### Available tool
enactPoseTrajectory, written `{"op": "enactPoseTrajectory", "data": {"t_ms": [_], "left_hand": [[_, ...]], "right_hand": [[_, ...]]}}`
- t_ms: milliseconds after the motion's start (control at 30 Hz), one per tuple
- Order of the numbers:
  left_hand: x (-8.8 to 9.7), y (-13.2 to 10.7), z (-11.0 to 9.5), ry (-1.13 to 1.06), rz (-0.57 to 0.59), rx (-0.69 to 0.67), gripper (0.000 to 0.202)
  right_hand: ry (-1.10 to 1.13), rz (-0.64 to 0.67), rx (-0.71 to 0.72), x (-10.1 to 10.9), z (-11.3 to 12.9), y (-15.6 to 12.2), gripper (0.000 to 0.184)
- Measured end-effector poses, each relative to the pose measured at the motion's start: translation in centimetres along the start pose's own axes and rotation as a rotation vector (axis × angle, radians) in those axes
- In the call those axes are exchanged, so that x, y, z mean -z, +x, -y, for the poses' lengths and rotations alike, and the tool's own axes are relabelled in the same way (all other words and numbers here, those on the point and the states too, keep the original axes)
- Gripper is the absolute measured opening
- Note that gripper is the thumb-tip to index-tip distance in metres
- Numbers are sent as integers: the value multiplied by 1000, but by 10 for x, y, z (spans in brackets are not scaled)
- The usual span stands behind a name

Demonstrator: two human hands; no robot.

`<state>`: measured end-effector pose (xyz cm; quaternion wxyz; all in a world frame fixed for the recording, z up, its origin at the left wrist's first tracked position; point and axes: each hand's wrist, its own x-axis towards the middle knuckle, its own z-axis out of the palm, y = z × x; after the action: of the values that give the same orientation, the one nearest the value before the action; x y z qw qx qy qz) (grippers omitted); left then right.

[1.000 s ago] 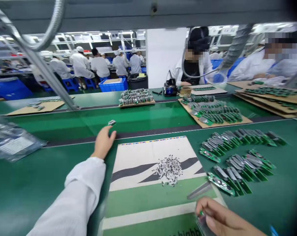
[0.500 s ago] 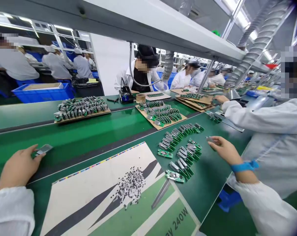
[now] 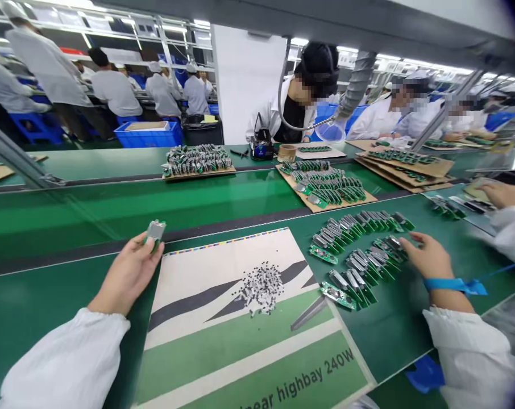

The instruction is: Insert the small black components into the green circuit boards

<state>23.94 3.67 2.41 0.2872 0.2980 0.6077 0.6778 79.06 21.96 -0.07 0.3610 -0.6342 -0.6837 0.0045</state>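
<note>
Clearly held in a narrow pinch by thumb and fingers of the left hand (image 3: 127, 275): one green circuit board (image 3: 156, 232) with silver metal-cased part, above the dark strip (image 3: 70, 252) along the counter (image 3: 48, 301). From these fingertips, lying toward one o'clock; nearly upright, silver face turned to the camera, upper end pointing to one o'clock, long axis seemingly one to seven, with lower end covered by the fingers.

On the other side, much nearer to the right hand (image 3: 428, 255) than to the left: two curved rows of similar boards, namely a far row (image 3: 347, 228) and a near row (image 3: 354, 284). From the right fingers, farthest board (image 3: 394, 244) of the near row at about nine o'clock; fingers there partly curled, but cannot tell whether gripping or only touching. In the near row, boards mostly leaning on edge, with long axis ten to four. Between both hands, a printed sheet (image 3: 181, 346) with a heap of small black-and-white pieces (image 3: 261, 287).
</note>
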Motion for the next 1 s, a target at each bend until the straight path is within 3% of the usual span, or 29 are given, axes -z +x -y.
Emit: {"op": "enactPoseTrajectory", "data": {"t_ms": [67, 133, 233, 267, 367, 467, 567, 800, 1000], "left_hand": [[-9, -22, 3, -174, 33, 160, 12], [-18, -42, 6, -289, 59, 267, 13], [-28, -70, 8, -423, 107, 366, 21], [-30, -78, 9, -465, 134, 394, 26], [-35, -101, 9, -533, 240, 460, 39], [-36, -119, 8, -512, 314, 474, 47], [-35, -131, 7, -485, 317, 487, 47], [-35, -137, 11, -483, 347, 517, 36], [-35, -138, 15, -451, 366, 542, 37]], "right_hand": [[18, -16, 55, 4, 34, -15, 20], [86, 54, 191, 0, 82, -41, 20], [222, 374, 517, -16, 159, -84, 3], [246, 484, 603, -22, 181, -96, 7], [252, 711, 726, -38, 219, -117, 16], [226, 848, 750, -49, 222, -120, 16], [193, 914, 731, -55, 214, -121, 17], [203, 938, 700, -59, 209, -131, 18], [326, 915, 626, -48, 208, -123, 23]]}}
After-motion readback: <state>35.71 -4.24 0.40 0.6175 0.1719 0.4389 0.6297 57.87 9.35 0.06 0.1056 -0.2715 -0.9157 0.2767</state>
